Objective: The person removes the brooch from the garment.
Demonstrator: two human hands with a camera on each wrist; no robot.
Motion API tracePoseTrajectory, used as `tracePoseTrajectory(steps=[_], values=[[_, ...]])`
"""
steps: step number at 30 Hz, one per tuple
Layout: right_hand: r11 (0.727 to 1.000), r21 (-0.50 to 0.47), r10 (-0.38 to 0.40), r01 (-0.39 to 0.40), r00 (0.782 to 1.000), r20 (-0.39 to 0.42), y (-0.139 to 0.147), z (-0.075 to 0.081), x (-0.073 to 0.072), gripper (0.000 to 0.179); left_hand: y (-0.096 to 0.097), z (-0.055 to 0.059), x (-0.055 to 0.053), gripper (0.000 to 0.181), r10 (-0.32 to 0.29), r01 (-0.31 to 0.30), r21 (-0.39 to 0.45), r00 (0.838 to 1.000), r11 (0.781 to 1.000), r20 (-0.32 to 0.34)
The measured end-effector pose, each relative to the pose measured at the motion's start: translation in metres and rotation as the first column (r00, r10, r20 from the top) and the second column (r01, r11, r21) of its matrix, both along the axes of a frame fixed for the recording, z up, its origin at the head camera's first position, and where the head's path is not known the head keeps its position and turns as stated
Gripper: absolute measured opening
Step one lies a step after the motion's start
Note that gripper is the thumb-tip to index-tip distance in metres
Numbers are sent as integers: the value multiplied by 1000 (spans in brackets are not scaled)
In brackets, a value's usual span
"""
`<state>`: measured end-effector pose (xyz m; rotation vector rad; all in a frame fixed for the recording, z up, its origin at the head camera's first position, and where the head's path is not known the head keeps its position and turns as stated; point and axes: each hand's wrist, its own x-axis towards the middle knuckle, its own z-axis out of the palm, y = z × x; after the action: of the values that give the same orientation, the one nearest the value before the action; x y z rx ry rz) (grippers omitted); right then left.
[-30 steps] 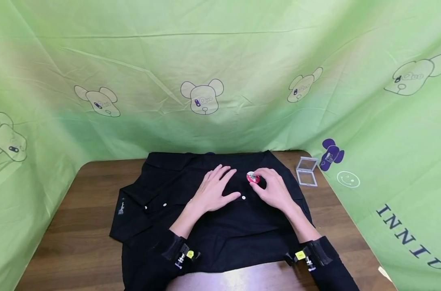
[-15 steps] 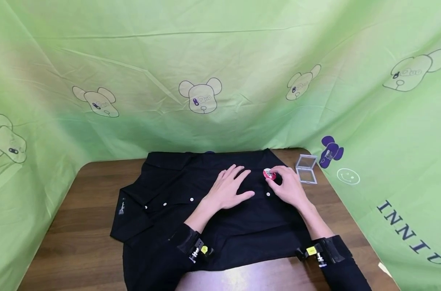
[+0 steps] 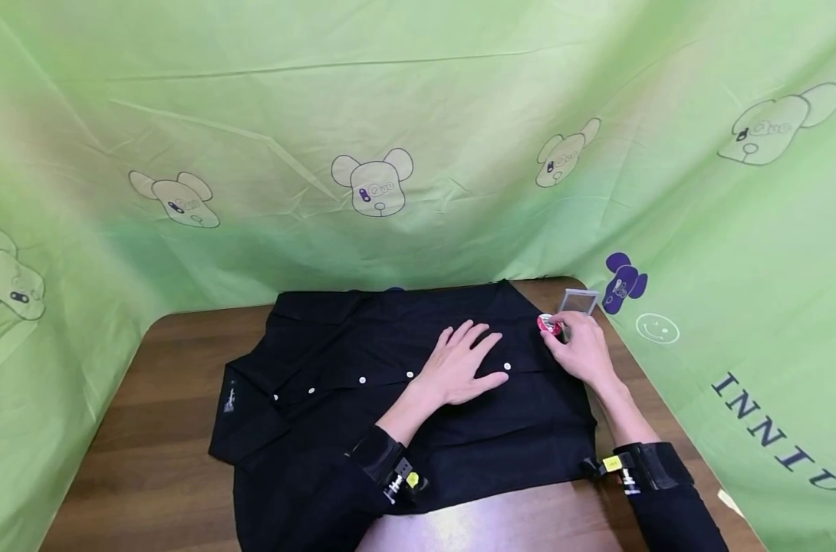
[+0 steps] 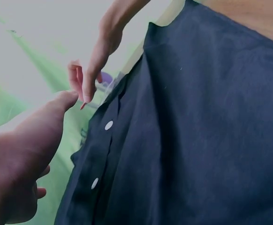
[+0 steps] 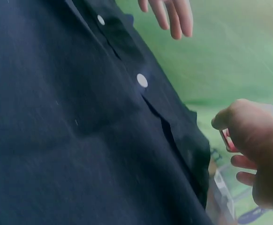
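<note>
A black button-up shirt (image 3: 390, 429) lies spread on the wooden table, collar to the left, with a row of white buttons along its middle. Over that button row is my left hand (image 3: 459, 364), palm down with the fingers spread, holding nothing. At the shirt's right edge my right hand (image 3: 584, 349) pinches a small round disc (image 3: 548, 323), red and white on its face, between thumb and fingers. In the right wrist view the red edge of the disc (image 5: 228, 140) shows below the thumb. Part of it is hidden behind the fingers.
Just beyond my right hand stands a clear square hinged case (image 3: 579, 300), lid raised, its lower half mostly hidden by the hand. A green printed cloth (image 3: 252, 153) hangs behind and beside the table. Bare wood (image 3: 142, 422) shows left of the shirt.
Both hands have moved to the right across the shirt, the right one carrying the disc to the shirt's edge beside the case. More buttons show left of my left hand.
</note>
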<state>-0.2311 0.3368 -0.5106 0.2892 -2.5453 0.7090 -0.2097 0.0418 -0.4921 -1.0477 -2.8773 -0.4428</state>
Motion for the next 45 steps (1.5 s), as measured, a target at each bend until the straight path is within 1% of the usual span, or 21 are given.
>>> tracePoseTrajectory(steps=[5, 9, 14, 20, 24, 33, 40, 45], values=[[999, 3, -49, 49, 999, 13, 14, -5, -2, 27, 10, -3, 4, 77, -15, 15, 0, 1000, 1000, -11], [996, 9, -90, 89, 995, 33, 24, -9, -3, 27, 14, -5, 6, 76, -21, 21, 0, 1000, 1000, -17], [990, 4, -143, 143, 988, 49, 33, -10, -4, 28, 16, -8, 8, 74, -32, 32, 2, 999, 999, -14], [983, 11, -186, 186, 982, 33, 37, -10, -7, 26, 16, -11, 9, 73, -34, 34, -5, 999, 999, -15], [975, 23, -223, 222, 973, 52, 39, -9, -8, 27, 15, -12, 9, 73, -34, 33, -9, 999, 999, -16], [970, 45, -242, 239, 967, 82, 39, -9, -9, 26, 15, -13, 11, 72, -44, 44, -7, 999, 999, -8], [970, 44, -242, 240, 968, 72, 39, -11, -10, 24, 17, -12, 12, 72, -58, 58, -10, 998, 998, 0], [968, 49, -249, 246, 964, 91, 39, -11, -10, 25, 17, -11, 13, 70, -62, 62, -13, 998, 998, -1]])
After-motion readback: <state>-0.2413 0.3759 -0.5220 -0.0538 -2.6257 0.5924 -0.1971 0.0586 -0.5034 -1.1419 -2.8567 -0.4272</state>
